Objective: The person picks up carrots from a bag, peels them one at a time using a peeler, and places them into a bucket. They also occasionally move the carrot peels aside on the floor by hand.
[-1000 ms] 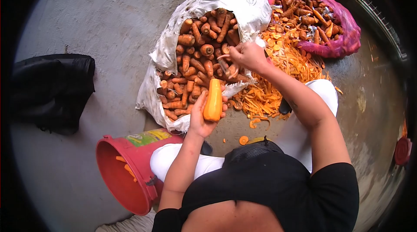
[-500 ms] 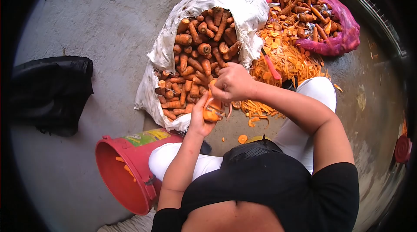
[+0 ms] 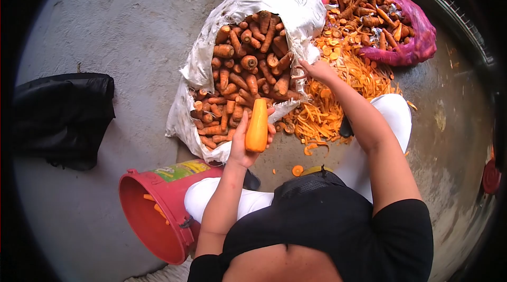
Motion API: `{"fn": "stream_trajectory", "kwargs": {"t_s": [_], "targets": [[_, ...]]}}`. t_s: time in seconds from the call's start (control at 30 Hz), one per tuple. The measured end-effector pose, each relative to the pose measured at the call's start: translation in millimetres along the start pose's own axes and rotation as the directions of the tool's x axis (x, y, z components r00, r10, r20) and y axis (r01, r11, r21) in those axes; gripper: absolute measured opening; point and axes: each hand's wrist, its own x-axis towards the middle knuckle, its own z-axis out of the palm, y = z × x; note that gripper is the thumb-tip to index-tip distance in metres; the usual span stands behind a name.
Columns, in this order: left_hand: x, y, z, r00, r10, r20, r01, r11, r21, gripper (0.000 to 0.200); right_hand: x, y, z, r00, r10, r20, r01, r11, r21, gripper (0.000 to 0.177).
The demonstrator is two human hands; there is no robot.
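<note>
My left hand (image 3: 246,142) wraps its fingers round a peeled orange carrot (image 3: 256,128), held upright with its narrower end away from me. Beyond it, my right hand (image 3: 317,71) is over the edge of the carrot peelings (image 3: 330,105), beside the torn rim of a white sack (image 3: 198,63). Its fingers look closed, but what they hold is too small and partly hidden to name. Unpeeled carrots (image 3: 248,62) fill the sack's open mouth, just past my left hand.
A pink mesh sack (image 3: 425,36) of carrot pieces lies at the back right. On its side at my left is a red bucket (image 3: 177,232) with a few peeled carrots (image 3: 159,210) inside. A black bag (image 3: 68,118) rests on the concrete floor. A carrot slice (image 3: 297,170) lies before me.
My right hand has left the carrot and moved forward and right to the peelings. The carrot, earlier mostly covered by both hands, now shows in my left hand. The red-handled knife is out of sight.
</note>
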Motion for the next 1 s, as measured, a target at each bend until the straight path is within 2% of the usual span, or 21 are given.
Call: {"fn": "stream_trajectory", "kwargs": {"t_s": [0.07,0.1,0.2,0.27,0.3,0.33,0.4,0.47,0.53,0.6,0.67,0.77,1.0], "targets": [[2.2,2.2,-16.6,0.998,0.0,0.059,-0.001,1.0,0.014,0.06,-4.7,-3.5,-1.0,0.994,-0.007,0.107,-0.002,0.996,0.084,0.08],[3.1,2.4,-18.3,1.0,0.024,0.018,-0.025,0.999,0.039,0.057,-7.7,-8.7,3.5,0.991,-0.089,0.105,0.054,0.952,0.3,0.077],[2.7,0.3,-18.5,0.985,0.095,-0.142,-0.084,0.993,0.086,0.048,-15.4,-19.1,-7.5,0.971,-0.173,0.166,0.12,0.95,0.288,0.068],[2.6,-0.7,-13.3,0.952,0.128,-0.279,-0.107,0.99,0.092,0.04,-5.8,-11.2,3.9,0.966,-0.232,-0.117,0.258,0.794,0.55,0.037],[5.3,-2.1,-16.9,0.933,0.175,-0.313,-0.169,0.985,0.045,0.03,-2.1,-7.9,-2.5,0.99,-0.086,-0.111,0.13,0.862,0.49,0.031],[7.6,-3.0,-22.3,0.927,0.187,-0.325,-0.185,0.982,0.036,0.03,0.3,-5.2,-11.2,0.991,0.06,-0.116,-0.004,0.905,0.426,0.026],[10.9,-4.5,-36.6,0.91,0.213,-0.356,-0.22,0.975,0.019,0.031,14.1,19.6,-12.8,0.962,0.104,-0.254,-0.065,0.985,0.159,0.03],[12.8,-2.5,-44.1,0.903,0.203,-0.378,-0.214,0.977,0.014,0.031,35.8,59.2,1.5,0.922,0.279,-0.27,-0.243,0.957,0.159,0.036],[14.5,1.3,-41.7,0.879,0.21,-0.429,-0.23,0.973,0.006,0.033,20.5,68.4,10.4,0.888,0.282,-0.364,-0.283,0.958,0.052,0.041],[16.4,3.1,-42.6,0.854,0.218,-0.473,-0.244,0.97,0.007,0.035,-1.8,60.4,15.4,0.841,0.372,-0.392,-0.376,0.924,0.069,0.039],[18.0,4.9,-42.7,0.832,0.217,-0.511,-0.253,0.967,0.0,0.038,9.9,93.8,34.7,0.889,0.27,-0.37,-0.339,0.931,-0.135,0.036],[20.3,8.3,-34.3,0.81,0.194,-0.554,-0.233,0.972,0.0,0.045,7.9,105.4,48.4,0.928,0.185,-0.324,-0.302,0.881,-0.363,0.031],[25.7,15.4,-40.4,0.816,0.175,-0.552,-0.223,0.975,-0.02,0.046,17.5,113.9,55.8,0.97,0.144,-0.198,-0.226,0.838,-0.497,0.026]]}}
